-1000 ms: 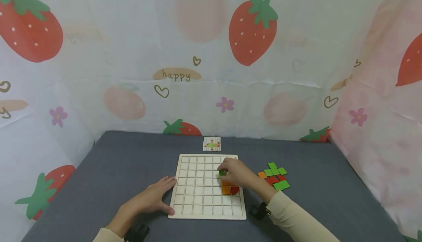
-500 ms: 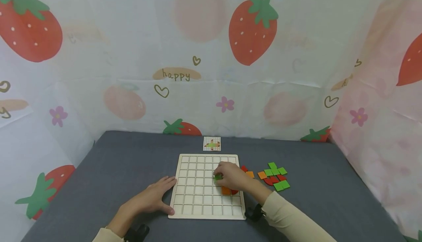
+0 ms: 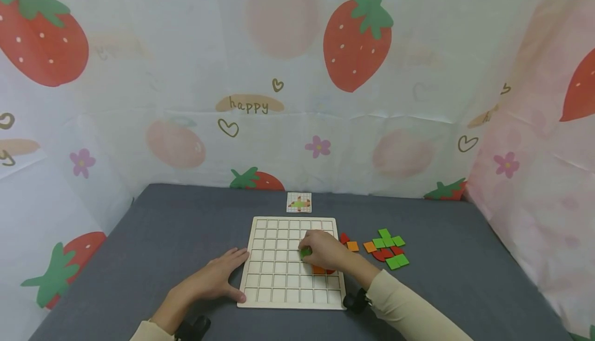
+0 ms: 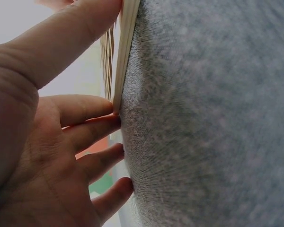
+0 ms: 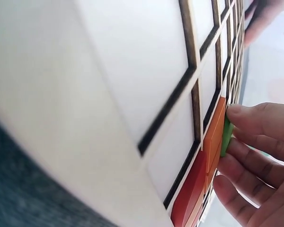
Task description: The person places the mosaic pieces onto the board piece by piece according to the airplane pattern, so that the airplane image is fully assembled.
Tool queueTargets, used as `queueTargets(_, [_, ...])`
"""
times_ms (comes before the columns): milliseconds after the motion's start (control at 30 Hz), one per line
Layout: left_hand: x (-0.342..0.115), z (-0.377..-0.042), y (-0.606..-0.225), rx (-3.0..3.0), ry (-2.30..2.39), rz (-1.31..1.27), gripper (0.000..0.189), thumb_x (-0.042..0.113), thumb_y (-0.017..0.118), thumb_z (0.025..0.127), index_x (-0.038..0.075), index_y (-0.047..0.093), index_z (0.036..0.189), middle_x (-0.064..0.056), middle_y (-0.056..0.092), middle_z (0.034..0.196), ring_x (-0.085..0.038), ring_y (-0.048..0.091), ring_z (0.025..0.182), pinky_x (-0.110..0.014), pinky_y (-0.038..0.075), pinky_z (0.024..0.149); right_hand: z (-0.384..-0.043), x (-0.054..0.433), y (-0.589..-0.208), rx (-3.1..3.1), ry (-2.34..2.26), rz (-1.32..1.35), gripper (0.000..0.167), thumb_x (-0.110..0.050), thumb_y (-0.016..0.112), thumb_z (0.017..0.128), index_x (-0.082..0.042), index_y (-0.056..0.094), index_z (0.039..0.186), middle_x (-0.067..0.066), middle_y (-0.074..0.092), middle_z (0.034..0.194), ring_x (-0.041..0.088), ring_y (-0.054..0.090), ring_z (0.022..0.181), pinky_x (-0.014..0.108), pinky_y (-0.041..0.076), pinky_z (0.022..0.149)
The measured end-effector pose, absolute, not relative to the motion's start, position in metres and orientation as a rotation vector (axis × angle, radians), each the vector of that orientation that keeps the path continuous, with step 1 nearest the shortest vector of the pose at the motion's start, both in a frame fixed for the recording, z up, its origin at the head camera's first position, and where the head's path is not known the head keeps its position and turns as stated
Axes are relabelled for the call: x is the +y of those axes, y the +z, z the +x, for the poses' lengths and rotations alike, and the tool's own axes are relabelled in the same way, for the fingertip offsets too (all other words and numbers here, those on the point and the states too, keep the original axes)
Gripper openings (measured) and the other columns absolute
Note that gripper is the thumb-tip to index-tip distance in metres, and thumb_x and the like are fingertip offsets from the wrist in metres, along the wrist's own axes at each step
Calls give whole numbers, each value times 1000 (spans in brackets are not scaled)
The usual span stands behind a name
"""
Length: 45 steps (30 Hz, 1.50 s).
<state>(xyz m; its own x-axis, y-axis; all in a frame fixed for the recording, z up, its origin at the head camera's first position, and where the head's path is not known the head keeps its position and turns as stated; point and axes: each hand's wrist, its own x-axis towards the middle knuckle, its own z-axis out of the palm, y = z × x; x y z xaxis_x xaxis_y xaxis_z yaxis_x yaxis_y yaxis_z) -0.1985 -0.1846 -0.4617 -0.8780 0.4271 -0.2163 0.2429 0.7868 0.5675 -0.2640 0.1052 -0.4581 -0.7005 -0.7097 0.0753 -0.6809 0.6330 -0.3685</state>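
Observation:
A pale wooden grid board lies on the table in the head view. My left hand rests along its left side, thumb by the near corner and fingers extended; the left wrist view shows the thumb and index finger at the board's edge. Over the board's right half, my right hand pinches a green square tile between thumb and fingers. In the right wrist view this green tile stands tilted right beside an orange tile. A red curved-edge tile sits in the grid nearby. The hand partly covers these.
Right of the board lie a loose red tile and an orange square. Farther right is a group of green tiles, red tiles and an orange one. Behind the board lies a small pattern card.
My right hand has shifted left and slightly nearer with the green tile, uncovering the loose red and orange tiles beside the board. The left hand has stayed in place.

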Motion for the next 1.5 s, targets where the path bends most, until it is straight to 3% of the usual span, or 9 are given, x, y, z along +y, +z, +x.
queueTargets(767, [-187,-200,-464,2647,754,530,101,38,86,68,-4,38,147,-22,35,155,-45,24,146,-68,24,109,-263,104,-458,2769,-594,-1180,10,-5,71,84,-7,76,92,3,64,86,9,54,72,18,46,63])
queueTargets(1067, [-186,-201,-465,2648,754,525,102,38,86,67,-3,38,147,-21,35,155,-45,25,146,-68,24,109,-263,112,-453,2766,-679,-1075,20,-11,71,86,-4,75,104,5,66,96,13,59,78,21,49,67])
queueTargets(1267, [-187,-201,-466,2639,751,528,102,40,85,68,-3,37,147,-21,35,155,-44,24,146,-68,24,110,-269,124,-448,2763,-726,-990,20,-11,65,90,-3,74,106,5,66,97,14,58,79,26,49,68])
queueTargets(1500, [-187,-201,-465,2635,765,527,102,39,85,67,-3,38,147,-21,36,155,-45,25,146,-68,24,109,-276,141,-440,2830,-709,-858,23,-15,68,90,-3,73,108,5,66,99,14,59,83,29,51,71])
